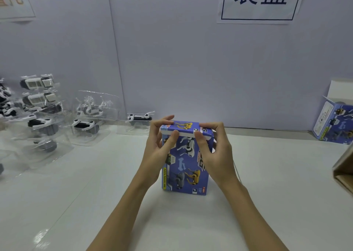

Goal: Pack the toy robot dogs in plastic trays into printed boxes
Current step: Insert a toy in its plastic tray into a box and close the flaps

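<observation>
Your left hand point(159, 142) and right hand point(214, 145) grip the box point(186, 166), pressing its lid shut. Next, tuck the flap in.

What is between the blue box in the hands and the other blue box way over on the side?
Nothing: in the head view, only bare white table lies between the held box and the open box at the right edge.

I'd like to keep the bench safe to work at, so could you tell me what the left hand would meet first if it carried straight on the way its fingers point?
The left hand already grips the printed box, fingers pointing right across its top flap. Going on, it would probably meet the right hand on the same flap.
</observation>
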